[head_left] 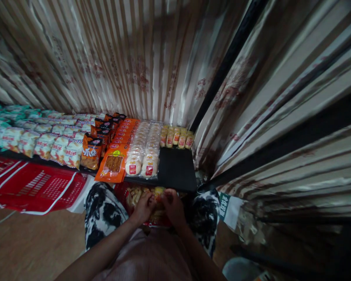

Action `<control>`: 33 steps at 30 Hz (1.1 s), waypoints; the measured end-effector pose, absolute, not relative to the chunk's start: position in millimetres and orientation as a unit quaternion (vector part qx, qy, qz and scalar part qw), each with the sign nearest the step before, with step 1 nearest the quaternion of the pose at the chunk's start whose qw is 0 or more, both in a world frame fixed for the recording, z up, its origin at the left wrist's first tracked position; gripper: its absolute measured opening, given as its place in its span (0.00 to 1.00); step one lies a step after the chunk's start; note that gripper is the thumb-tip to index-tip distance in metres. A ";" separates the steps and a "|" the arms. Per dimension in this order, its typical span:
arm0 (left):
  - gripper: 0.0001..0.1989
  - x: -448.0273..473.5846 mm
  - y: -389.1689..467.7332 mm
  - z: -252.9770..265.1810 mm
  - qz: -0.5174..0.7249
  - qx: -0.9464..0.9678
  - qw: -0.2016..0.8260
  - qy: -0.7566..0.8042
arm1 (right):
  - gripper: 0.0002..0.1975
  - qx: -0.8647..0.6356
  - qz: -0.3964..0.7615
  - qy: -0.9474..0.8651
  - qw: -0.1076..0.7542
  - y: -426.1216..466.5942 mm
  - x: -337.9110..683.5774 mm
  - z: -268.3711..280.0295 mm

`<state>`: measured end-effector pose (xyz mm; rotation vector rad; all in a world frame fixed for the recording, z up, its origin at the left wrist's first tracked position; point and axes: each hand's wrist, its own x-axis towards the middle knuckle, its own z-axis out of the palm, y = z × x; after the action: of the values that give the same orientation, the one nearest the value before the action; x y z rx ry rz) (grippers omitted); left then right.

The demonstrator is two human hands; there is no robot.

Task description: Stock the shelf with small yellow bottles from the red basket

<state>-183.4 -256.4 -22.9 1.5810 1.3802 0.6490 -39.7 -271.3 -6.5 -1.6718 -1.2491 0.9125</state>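
Note:
Between my knees, below the shelf edge, both hands come together around a small yellowish snack packet (159,191). My left hand (146,205) has its fingers curled in at the packet's left side. On the other side, my right hand (172,203) pinches it with bent fingers. The packet is partly hidden by the fingers. Under the hands is a red basket or bag (152,224) holding several similar wrapped snacks (134,195). Above, small yellow packets (175,137) stand grouped at the right end of the black shelf (175,168).
Left along the shelf are clear packs of round white crackers (142,156), orange snack bags (112,162), brown-and-orange bags (90,152) and white packets (43,146). Red baskets (35,187) sit below. A pleated curtain (128,58) hangs behind; a black pole (228,62) slants at right.

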 end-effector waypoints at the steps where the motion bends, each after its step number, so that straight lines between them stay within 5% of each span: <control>1: 0.11 -180.1 -254.6 -18.7 0.266 0.646 0.448 0.558 | 0.11 -0.669 0.352 -0.504 0.418 -270.4 -37.8 -3.2; 33: 0.11 -101.0 -190.9 33.4 0.296 0.627 0.414 0.590 | 0.24 -0.726 0.176 -0.513 0.422 -230.5 -7.9 15.4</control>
<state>-101.0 -190.9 33.4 1.5756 1.4823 0.7449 -7.9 -230.5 15.4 -1.8187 -1.2850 0.4406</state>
